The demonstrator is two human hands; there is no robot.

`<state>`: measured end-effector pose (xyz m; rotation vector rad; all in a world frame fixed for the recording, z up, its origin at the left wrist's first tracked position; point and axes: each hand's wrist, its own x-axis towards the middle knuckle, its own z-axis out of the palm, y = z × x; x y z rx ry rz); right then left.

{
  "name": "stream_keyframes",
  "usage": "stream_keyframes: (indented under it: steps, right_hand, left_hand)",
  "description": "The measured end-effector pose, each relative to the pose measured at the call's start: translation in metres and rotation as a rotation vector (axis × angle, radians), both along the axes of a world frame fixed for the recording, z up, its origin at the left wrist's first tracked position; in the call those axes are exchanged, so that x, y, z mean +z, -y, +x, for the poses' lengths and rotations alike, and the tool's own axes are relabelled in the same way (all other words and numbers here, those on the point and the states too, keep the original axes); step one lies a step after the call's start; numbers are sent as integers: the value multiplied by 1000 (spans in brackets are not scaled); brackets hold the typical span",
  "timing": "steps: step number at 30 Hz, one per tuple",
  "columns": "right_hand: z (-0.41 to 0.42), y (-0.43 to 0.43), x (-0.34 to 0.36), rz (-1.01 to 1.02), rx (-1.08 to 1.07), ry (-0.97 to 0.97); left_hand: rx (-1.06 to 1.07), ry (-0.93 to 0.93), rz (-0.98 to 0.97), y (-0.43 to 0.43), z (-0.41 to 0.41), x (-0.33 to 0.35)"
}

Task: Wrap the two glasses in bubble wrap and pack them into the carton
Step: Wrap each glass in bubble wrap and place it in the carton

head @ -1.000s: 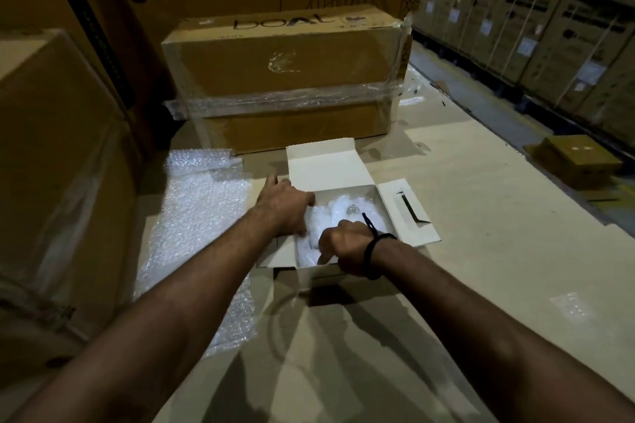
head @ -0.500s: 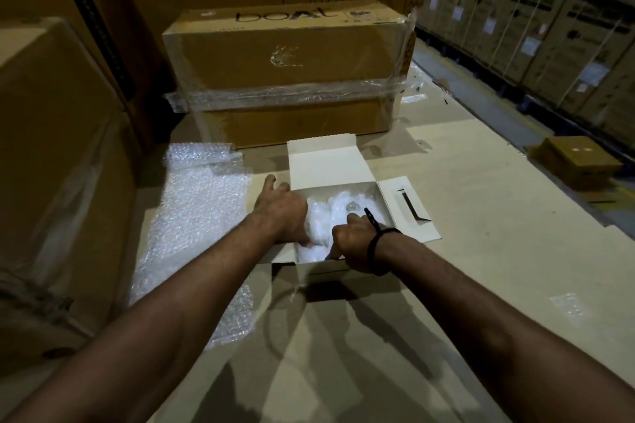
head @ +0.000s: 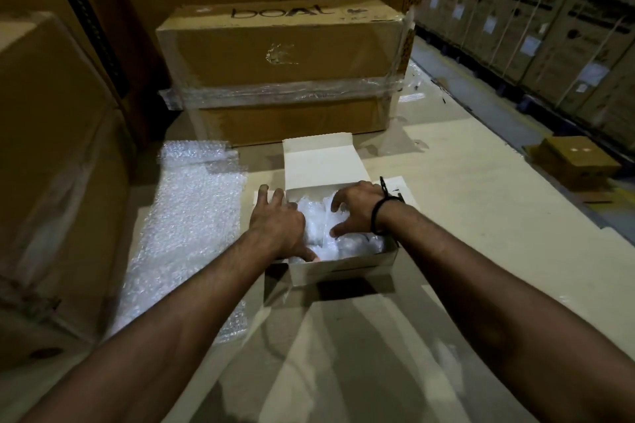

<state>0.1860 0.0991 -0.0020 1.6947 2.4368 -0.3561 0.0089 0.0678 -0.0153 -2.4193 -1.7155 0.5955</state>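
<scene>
A small white carton (head: 343, 268) stands open on the cardboard work surface, its lid flap (head: 323, 161) raised at the back. Inside lie the glasses as white bubble-wrapped bundles (head: 318, 227); the glass itself is hidden by the wrap. My left hand (head: 278, 223) lies over the carton's left edge with its fingers spread, and its thumb presses the wrap at the near-left corner. My right hand (head: 357, 209), with a black band on its wrist, hovers over the right half, and its spread, bent fingertips press on the wrap.
A loose sheet of bubble wrap (head: 192, 216) lies left of the carton. A large taped brown box (head: 281, 72) stands right behind it, and tall cartons (head: 51, 148) wall the left side. A small brown box (head: 577, 165) sits lower at the right, before stacked boxes (head: 549, 27).
My right hand has moved from the carton's near edge up and to the right, opening its fingers over the wrap. My left hand has stayed at the left edge.
</scene>
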Motion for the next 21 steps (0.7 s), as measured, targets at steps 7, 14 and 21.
stream_keyframes:
  steps: [7,14,21]
  right_hand:
    - [-25,-17,-9,-74,87,337]
    - [-18,-27,7,-115,59,192]
    - [-12,-36,9,-136,60,119]
  left_hand:
    - [4,-8,-58,3,0,7]
    - [91,41,-76,11,3,10]
    - [121,64,-27,18,8,6]
